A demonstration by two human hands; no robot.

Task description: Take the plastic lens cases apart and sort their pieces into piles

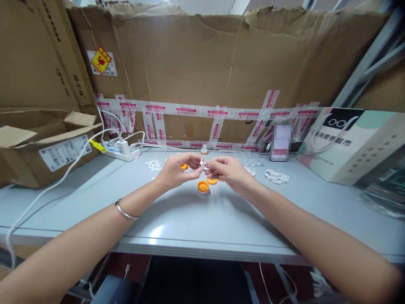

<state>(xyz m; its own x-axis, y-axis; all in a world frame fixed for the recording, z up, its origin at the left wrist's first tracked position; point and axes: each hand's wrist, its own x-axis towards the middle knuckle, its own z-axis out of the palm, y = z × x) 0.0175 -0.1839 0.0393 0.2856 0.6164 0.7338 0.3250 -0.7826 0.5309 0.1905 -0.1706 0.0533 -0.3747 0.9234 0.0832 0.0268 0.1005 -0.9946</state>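
Above the table, my left hand [179, 169] and my right hand [228, 172] meet with thumbs and fingers pinched round a small white part [203, 163]. A bit of green shows at its lower edge, by the right fingertips; its exact kind is too small to tell. Just below the hands lies a round orange cap with a white rim [203, 187]. Close behind it is a flat orange disc [211, 180], partly covered by my right hand. Another orange piece [184, 167] shows beneath my left hand. Behind the hands stands a small clear-topped piece with an orange base [204, 148].
Small white pieces [153, 164] lie left, a white pile [277, 176] right, and clear plastic parts [248, 158] behind. A power strip [122, 152] with cables, an open carton [47, 143], a phone [281, 142], a printed box [344, 143] and a large clear bottle [387, 185] stand around.
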